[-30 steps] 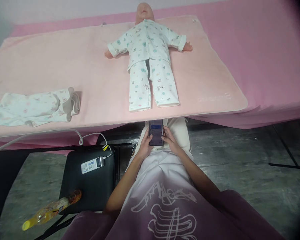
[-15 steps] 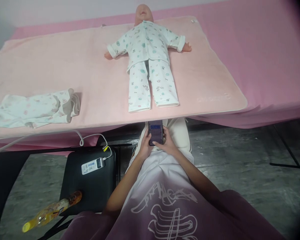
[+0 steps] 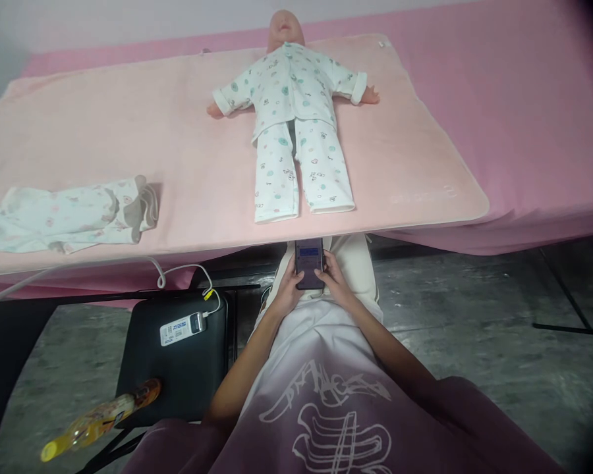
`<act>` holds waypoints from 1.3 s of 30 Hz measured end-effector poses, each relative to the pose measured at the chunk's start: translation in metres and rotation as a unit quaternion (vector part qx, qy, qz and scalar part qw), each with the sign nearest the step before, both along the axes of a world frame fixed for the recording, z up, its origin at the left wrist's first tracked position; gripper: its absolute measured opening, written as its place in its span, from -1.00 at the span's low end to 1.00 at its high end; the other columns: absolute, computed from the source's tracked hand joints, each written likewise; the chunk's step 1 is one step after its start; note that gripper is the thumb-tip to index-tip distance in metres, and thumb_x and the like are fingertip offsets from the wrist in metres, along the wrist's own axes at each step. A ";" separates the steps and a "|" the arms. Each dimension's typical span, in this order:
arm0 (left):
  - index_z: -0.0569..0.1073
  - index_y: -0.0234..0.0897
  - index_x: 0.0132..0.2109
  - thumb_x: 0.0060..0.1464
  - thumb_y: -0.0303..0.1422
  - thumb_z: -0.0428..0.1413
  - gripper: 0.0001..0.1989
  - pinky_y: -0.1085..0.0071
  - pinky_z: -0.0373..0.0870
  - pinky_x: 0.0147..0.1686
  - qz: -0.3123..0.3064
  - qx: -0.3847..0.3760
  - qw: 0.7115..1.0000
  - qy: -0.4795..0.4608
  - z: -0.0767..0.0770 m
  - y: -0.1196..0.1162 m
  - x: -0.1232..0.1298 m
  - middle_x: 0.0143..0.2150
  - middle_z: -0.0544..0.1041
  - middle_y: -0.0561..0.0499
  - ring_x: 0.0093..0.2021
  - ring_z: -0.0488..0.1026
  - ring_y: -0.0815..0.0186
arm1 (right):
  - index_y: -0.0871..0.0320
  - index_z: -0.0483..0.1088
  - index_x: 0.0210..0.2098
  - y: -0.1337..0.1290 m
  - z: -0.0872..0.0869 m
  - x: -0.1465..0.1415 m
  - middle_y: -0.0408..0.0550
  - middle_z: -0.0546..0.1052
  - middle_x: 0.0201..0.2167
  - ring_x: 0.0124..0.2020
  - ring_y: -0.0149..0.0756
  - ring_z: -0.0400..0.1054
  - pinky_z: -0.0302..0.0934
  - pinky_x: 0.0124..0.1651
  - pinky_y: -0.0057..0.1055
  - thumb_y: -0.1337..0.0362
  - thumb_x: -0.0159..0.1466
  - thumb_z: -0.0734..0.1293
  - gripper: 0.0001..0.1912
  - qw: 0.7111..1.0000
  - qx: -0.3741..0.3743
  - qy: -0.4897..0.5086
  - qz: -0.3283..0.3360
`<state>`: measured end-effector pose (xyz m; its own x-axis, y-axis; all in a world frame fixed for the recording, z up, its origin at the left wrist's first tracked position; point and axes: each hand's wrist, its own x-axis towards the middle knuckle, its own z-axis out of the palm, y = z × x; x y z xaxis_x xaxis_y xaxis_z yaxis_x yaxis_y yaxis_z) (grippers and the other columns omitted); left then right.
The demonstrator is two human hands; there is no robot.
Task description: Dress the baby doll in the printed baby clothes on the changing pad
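Both my hands hold a dark phone [image 3: 310,266] over my lap, just below the table's edge. My left hand [image 3: 289,288] wraps its left side, and my right hand [image 3: 335,280] grips the right side with the thumb over the lower screen. On the table beyond lies a doll [image 3: 285,27] on its back, arms spread. It wears a white printed top [image 3: 292,85] with cuffs turned back. White printed trousers [image 3: 277,174] lie flat below the top. Neither hand touches the doll or the clothes.
Folded printed clothes [image 3: 69,214] lie at the left on the pink mat [image 3: 188,158]. A black stool [image 3: 178,375] at the lower left bears a white power bank [image 3: 182,328] with a cable. Beside it, a bottle [image 3: 99,421] with a yellow cap is tilted.
My right thumb has shifted from the phone's lower left part toward its right side. The phone has moved very slightly to the right; the doll and clothes lie as before.
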<state>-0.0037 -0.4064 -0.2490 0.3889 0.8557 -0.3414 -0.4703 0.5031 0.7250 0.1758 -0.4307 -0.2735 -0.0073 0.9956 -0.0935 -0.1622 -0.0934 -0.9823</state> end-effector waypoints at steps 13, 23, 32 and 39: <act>0.41 0.06 0.65 0.22 -0.15 0.56 -0.05 -0.06 0.34 0.66 0.007 0.002 1.000 0.016 -0.019 -0.002 -0.005 0.69 0.38 -0.12 0.68 0.35 -0.12 | -0.12 0.19 0.61 -0.001 0.000 0.003 0.10 0.53 0.40 0.22 0.00 0.48 0.41 0.43 0.00 -0.27 0.46 0.50 -0.10 1.000 0.003 -0.009 0.007; 0.34 0.07 0.70 0.22 -0.16 0.55 0.01 -0.06 0.32 0.67 -0.012 -0.001 1.000 0.006 -0.005 -0.002 -0.005 0.68 0.40 -0.15 0.68 0.36 -0.11 | -0.09 0.20 0.59 -0.001 -0.001 0.000 0.11 0.54 0.37 0.24 -0.01 0.50 0.41 0.45 -0.01 -0.29 0.44 0.52 -0.08 1.000 0.004 -0.021 -0.006; 0.26 0.08 0.74 0.20 -0.13 0.56 0.10 -0.08 0.22 0.71 -0.014 -0.005 1.000 0.012 -0.003 -0.002 -0.005 0.76 0.26 -0.12 0.73 0.24 -0.16 | -0.04 0.24 0.51 0.001 0.005 -0.004 0.13 0.54 0.37 0.28 -0.01 0.51 0.41 0.39 -0.07 -0.30 0.41 0.55 -0.10 0.999 0.010 -0.019 -0.025; 0.24 0.10 0.75 0.20 -0.14 0.57 0.12 -0.08 0.25 0.70 -0.022 -0.003 1.000 0.015 0.000 -0.003 -0.004 0.74 0.28 -0.12 0.74 0.24 -0.15 | -0.04 0.27 0.39 0.005 -0.001 -0.012 0.09 0.61 0.23 0.15 -0.04 0.57 0.47 0.27 -0.10 -0.23 0.34 0.62 -0.16 0.997 -0.007 -0.024 -0.068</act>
<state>-0.0081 -0.4091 -0.2489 0.4158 0.8356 -0.3590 -0.4260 0.5277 0.7349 0.1634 -0.4259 -0.2743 0.1322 0.9858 -0.1039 -0.1277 -0.0870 -0.9880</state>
